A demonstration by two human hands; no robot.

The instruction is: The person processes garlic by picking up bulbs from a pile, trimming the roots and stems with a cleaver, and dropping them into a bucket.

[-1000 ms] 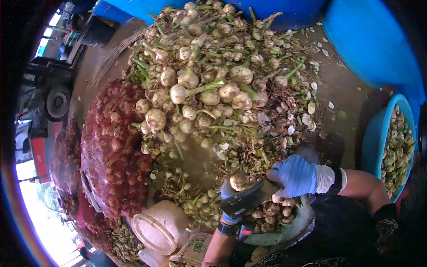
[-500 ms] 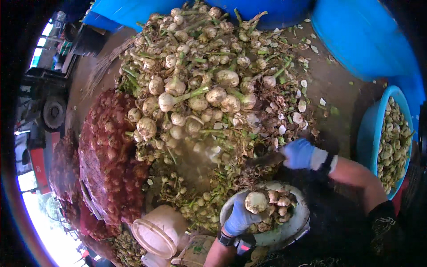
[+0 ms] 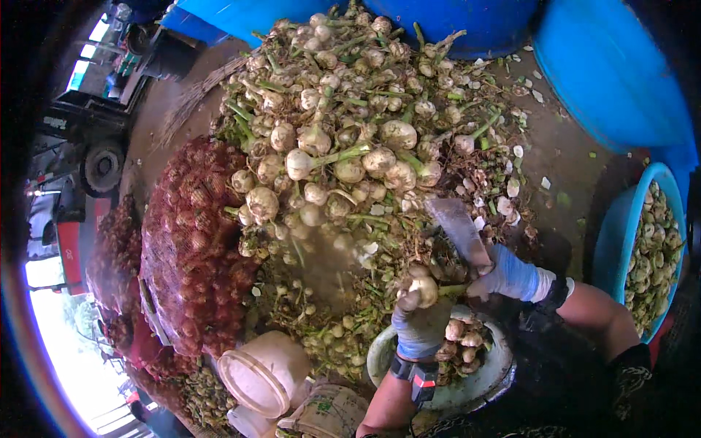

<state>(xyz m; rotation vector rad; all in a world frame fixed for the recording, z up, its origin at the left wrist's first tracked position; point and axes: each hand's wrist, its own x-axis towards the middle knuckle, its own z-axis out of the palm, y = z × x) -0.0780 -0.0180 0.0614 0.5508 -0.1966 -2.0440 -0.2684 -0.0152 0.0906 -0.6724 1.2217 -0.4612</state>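
Observation:
My left hand point(image 3: 418, 334), in a blue glove, is closed around a pale round bulb point(image 3: 423, 286) above the basin's far rim. A green stem point(image 3: 452, 290) runs from this bulb toward my right hand point(image 3: 511, 276), also gloved in blue. That hand grips a knife with a broad flat blade point(image 3: 454, 223), which points up and left over the scraps. Its fingertips are close to the stem; whether they touch it I cannot tell. Beneath my left hand, a whitish basin point(image 3: 502, 349) holds several trimmed bulbs point(image 3: 467, 342).
A large heap of stemmed bulbs point(image 3: 328, 139) lies ahead. Red mesh sacks point(image 3: 193, 255) of bulbs stand left, with a white bucket point(image 3: 266, 372) nearer. At right is a light-blue tub point(image 3: 613, 248) of bulbs. Big blue containers point(image 3: 606, 73) line the back; cut scraps point(image 3: 504, 208) litter the floor.
My left hand has come up from the basin with a bulb. My right hand has swung the knife round, so its blade now points away from me. The view has shifted slightly.

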